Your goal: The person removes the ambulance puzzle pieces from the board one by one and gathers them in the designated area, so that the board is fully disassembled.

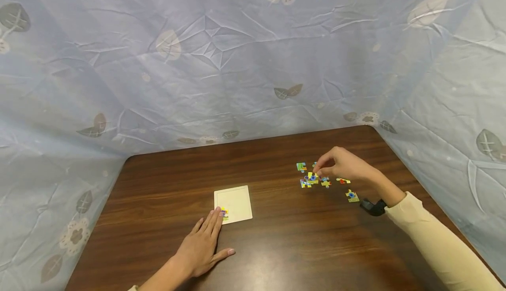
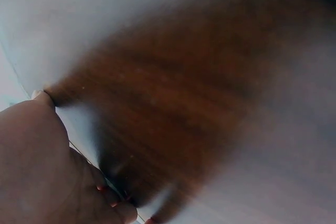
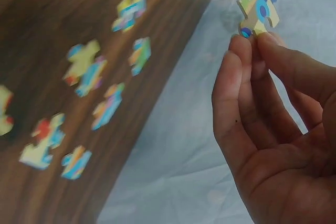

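Observation:
Between thumb and fingertips my right hand pinches a yellow jigsaw puzzle piece with a blue ringed circle on it. In the head view this piece appears over other loose pieces on the table's right side. My left hand lies with fingers straight, its fingertips at the lower left corner of a cream puzzle tray. A small colourful piece sits in that corner, partly hidden by the fingers. The left wrist view shows the left hand at its lower left.
Several loose puzzle pieces lie around the right hand, among them a green one and a yellow-green one with a blue circle. The dark wooden table ends at a patterned blue-grey cloth behind and on both sides.

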Available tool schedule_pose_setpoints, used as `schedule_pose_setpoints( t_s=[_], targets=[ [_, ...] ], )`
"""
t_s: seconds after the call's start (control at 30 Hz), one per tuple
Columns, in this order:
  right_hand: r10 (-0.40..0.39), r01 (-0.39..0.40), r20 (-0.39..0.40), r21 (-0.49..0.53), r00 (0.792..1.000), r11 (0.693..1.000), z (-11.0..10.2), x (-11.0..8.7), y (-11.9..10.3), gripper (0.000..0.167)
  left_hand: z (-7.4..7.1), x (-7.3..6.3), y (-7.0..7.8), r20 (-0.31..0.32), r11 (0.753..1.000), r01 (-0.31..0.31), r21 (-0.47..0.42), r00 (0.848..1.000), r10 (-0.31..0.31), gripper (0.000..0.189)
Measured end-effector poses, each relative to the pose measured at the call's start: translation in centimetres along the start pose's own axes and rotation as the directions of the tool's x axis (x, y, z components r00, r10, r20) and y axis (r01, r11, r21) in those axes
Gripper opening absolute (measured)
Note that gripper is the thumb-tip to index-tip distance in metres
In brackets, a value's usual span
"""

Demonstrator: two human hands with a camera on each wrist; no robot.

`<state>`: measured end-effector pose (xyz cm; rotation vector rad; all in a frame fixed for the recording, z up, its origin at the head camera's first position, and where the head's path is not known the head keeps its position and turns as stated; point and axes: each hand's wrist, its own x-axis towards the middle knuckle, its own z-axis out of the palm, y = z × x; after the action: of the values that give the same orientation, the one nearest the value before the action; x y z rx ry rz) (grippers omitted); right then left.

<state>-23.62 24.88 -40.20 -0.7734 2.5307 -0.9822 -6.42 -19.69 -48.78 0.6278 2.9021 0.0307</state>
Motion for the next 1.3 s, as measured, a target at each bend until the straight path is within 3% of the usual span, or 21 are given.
schedule_pose_setpoints(
  t_s=[0.3, 0.57, 0.9, 1.3],
  targets=[
    [0.089, -0.090, 0.082, 0.006, 0.993, 0.996, 0.4, -1.8, 3.8, 0.010, 0.2, 0.1, -0.1, 0.002, 1.000, -0.003, -0.012, 1.000, 0.003, 0.101],
    [0.133, -0.140, 0.123, 0.053, 0.983, 0.989, 1.2, -2.7, 6.3, 0.025, 0.1, 0.1, -0.1, 0.007, 1.000, 0.001, -0.015, 1.000, -0.001, 0.102],
    [0.143, -0.148, 0.119, 0.031, 0.983, 0.989, 2.3, -3.0, 6.3, 0.015, 0.2, 0.0, -0.1, 0.004, 1.000, 0.007, -0.030, 1.000, -0.007, 0.101],
    [0.149, -0.144, 0.080, -0.065, 0.986, 0.987, 3.0, -2.5, 5.8, 0.024, 0.1, 0.0, 0.0, -0.009, 0.999, 0.002, -0.048, 1.000, -0.002, 0.100]
  ],
)
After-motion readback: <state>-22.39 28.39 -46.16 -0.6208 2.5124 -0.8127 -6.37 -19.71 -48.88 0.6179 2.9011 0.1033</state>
